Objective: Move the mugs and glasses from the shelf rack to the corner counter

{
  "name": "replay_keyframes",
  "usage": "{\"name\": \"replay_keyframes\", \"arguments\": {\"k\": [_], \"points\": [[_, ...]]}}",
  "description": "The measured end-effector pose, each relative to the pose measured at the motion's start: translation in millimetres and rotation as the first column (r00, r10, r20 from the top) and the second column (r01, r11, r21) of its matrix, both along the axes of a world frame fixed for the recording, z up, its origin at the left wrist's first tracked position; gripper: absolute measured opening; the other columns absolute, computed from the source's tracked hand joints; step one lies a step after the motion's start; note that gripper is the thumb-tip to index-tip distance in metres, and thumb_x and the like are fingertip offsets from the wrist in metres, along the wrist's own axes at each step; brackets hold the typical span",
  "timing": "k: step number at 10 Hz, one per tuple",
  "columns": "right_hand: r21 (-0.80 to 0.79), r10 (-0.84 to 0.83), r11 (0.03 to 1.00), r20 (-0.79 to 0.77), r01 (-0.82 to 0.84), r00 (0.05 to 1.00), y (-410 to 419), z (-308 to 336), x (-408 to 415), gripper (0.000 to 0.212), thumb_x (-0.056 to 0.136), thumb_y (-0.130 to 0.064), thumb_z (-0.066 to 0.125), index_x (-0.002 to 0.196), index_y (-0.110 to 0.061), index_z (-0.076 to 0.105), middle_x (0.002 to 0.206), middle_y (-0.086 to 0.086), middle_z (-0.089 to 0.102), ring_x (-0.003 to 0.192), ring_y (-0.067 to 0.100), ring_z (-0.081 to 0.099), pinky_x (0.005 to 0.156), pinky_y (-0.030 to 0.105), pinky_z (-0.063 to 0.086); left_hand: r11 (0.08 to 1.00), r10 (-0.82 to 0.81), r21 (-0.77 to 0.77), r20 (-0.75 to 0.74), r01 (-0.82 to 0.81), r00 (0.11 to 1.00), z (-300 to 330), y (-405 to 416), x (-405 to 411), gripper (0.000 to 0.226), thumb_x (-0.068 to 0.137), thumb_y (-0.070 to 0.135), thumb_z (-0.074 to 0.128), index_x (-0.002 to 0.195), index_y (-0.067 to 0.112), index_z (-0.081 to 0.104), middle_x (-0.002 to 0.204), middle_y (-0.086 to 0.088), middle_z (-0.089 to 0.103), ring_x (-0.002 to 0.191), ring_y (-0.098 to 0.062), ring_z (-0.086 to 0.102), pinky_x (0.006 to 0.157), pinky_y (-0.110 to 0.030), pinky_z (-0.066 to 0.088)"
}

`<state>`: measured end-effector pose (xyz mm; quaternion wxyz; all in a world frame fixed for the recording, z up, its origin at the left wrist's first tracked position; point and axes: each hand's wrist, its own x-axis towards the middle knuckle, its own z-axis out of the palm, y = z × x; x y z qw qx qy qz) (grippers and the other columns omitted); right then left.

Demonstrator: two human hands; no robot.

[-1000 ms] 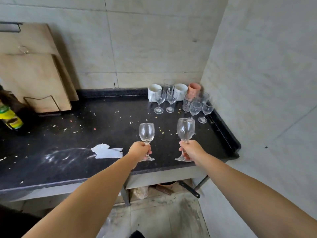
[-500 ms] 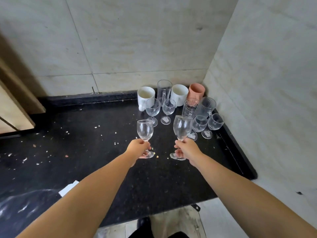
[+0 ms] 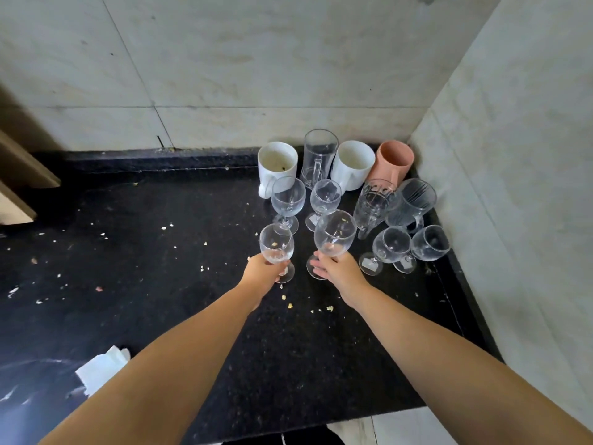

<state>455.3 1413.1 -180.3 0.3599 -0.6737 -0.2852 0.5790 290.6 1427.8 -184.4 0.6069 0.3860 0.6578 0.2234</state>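
My left hand grips the stem of a small wine glass. My right hand grips the stem of a larger wine glass. Both glasses are upright, low over the black corner counter, just in front of the group standing in the corner. That group holds two white mugs, a pink mug, a tall glass mug, two ribbed glass mugs and several wine glasses. Whether the held glasses' bases touch the counter I cannot tell.
Tiled walls close the counter at the back and right. Crumbs lie scattered over the black top. Crumpled white paper sits near the front left edge. A wooden board's corner shows at the far left.
Both hands have carried their wine glasses forward toward the corner group and lower to the counter. The view has closed in on the corner.
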Motion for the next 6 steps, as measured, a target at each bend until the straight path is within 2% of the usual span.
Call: {"name": "replay_keyframes", "arguments": {"k": [1, 2, 4, 5, 6], "points": [[0.002, 0.007, 1.000, -0.008, -0.007, 1.000, 4, -6, 1, 0.033, 0.097, -0.008, 0.051, 0.129, -0.001, 0.051, 0.117, 0.010, 0.059, 0.104, 0.017, 0.060, 0.096, 0.030, 0.050, 1.000, 0.005, 0.003, -0.005, -0.005, 1.000, -3, 0, 4, 0.019, 0.084, 0.009, 0.061, 0.071, 0.020, 0.067, 0.081, 0.000, 0.070, 0.085, -0.019, 0.060, 0.094, -0.044, 0.051], [-0.001, -0.021, 1.000, -0.038, 0.021, 0.999, 7, -9, 3, 0.032, 0.095, -0.004, 0.054, 0.127, -0.003, 0.052, 0.113, 0.007, 0.059, 0.104, 0.017, 0.060, 0.097, 0.030, 0.050, 1.000, 0.023, 0.011, 0.011, -0.023, 1.000, -6, 0, 7, 0.017, 0.084, 0.010, 0.060, 0.072, 0.018, 0.069, 0.080, 0.003, 0.070, 0.085, -0.017, 0.060, 0.085, -0.036, 0.049], [-0.029, -0.056, 0.998, -0.099, 0.053, 0.994, 7, -14, 7, 0.032, 0.092, -0.002, 0.058, 0.122, -0.013, 0.052, 0.105, -0.003, 0.059, 0.093, 0.005, 0.061, 0.095, 0.027, 0.049, 0.999, -0.015, 0.042, -0.021, 0.016, 1.000, -11, -3, 13, 0.018, 0.089, 0.020, 0.058, 0.076, 0.031, 0.062, 0.086, 0.002, 0.067, 0.083, -0.016, 0.054, 0.075, -0.027, 0.043], [-0.024, -0.059, 0.998, -0.124, 0.056, 0.991, 7, -13, 9, 0.037, 0.092, -0.001, 0.058, 0.127, -0.011, 0.050, 0.112, 0.000, 0.057, 0.102, 0.010, 0.060, 0.097, 0.030, 0.050, 0.999, -0.029, 0.032, -0.024, 0.030, 0.999, -15, -1, 14, 0.022, 0.091, 0.017, 0.055, 0.075, 0.032, 0.058, 0.082, 0.005, 0.064, 0.084, -0.017, 0.053, 0.073, -0.025, 0.043], [-0.020, -0.043, 0.999, -0.111, 0.041, 0.993, 5, -10, 9, 0.042, 0.092, -0.002, 0.058, 0.132, -0.012, 0.047, 0.125, 0.004, 0.055, 0.107, 0.012, 0.058, 0.101, 0.035, 0.049, 0.999, -0.031, 0.039, -0.030, 0.032, 0.999, -15, -1, 14, 0.021, 0.091, 0.019, 0.055, 0.075, 0.033, 0.057, 0.086, 0.002, 0.064, 0.085, -0.017, 0.052, 0.076, -0.029, 0.043]]}}
